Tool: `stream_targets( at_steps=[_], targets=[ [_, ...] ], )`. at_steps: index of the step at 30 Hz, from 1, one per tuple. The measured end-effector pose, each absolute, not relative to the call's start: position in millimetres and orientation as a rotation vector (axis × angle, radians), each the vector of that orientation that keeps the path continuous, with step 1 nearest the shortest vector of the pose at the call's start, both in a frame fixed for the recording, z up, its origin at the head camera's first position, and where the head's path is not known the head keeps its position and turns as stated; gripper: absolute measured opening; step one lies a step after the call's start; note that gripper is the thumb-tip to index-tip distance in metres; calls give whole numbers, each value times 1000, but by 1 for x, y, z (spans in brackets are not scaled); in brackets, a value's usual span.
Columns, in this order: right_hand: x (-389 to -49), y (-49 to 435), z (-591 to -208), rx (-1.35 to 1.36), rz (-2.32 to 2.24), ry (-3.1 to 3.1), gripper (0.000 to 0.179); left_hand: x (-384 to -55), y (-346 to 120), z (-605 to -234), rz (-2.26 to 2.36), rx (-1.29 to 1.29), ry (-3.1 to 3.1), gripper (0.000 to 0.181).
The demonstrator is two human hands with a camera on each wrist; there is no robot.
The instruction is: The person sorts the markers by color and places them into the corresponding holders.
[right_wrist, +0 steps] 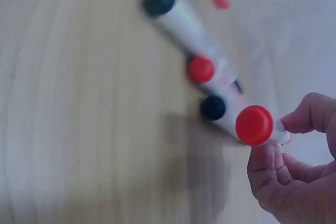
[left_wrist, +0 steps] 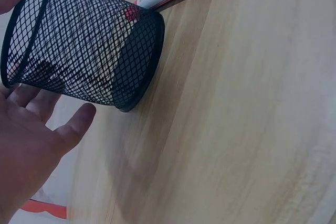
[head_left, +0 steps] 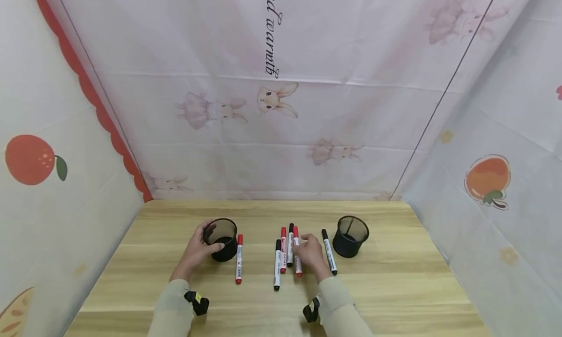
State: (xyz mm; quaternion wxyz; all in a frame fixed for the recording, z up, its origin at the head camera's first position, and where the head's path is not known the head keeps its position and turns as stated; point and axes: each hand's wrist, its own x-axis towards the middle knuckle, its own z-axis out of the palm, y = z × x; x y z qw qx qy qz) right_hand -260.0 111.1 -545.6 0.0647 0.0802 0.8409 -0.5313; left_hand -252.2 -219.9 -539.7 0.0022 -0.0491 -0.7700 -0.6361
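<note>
My left hand [head_left: 195,253] holds a black mesh pen cup [head_left: 226,252] at the left of the table, with fingers and thumb round it. Seen in the left wrist view, the cup [left_wrist: 89,45] has a dark solid base band, and the thumb is at its rim. My right hand [head_left: 311,254] pinches a red-capped marker [head_left: 298,268] between thumb and fingers at the right end of a group of markers. Its round red end [right_wrist: 254,125] faces the right wrist camera. Beside it lie a black marker [head_left: 290,251], a red marker [head_left: 283,259] and another black marker [head_left: 277,268].
A lone red marker [head_left: 239,261] lies just right of the held cup. To the right, a second black mesh pen cup [head_left: 348,247] stands with a black marker [head_left: 329,253] beside it. Printed cloth walls [head_left: 272,176] border the wooden table [head_left: 395,298].
</note>
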Motion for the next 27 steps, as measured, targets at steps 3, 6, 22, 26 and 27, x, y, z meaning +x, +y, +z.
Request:
stream_targets(
  at_steps=[3,6,22,26,27],
  targets=[
    [-254,110,-540,190,-1677,2504,55,-251,-224,-539,-1954,-148,-2466,82],
    [-251,109,-536,129,-1723,2500,54,-250,-226,-538,-1936,-141,-2491,81],
    [-253,110,-525,27,-1893,2426,39,-255,-223,-539,-1952,-140,-2492,79],
    [-254,108,-525,1,-1945,2372,44,-255,-222,-540,-1961,-144,-2489,79],
    [-254,108,-524,-9,-1953,2361,45,-255,-222,-540,-1959,-142,-2490,79]
  ],
)
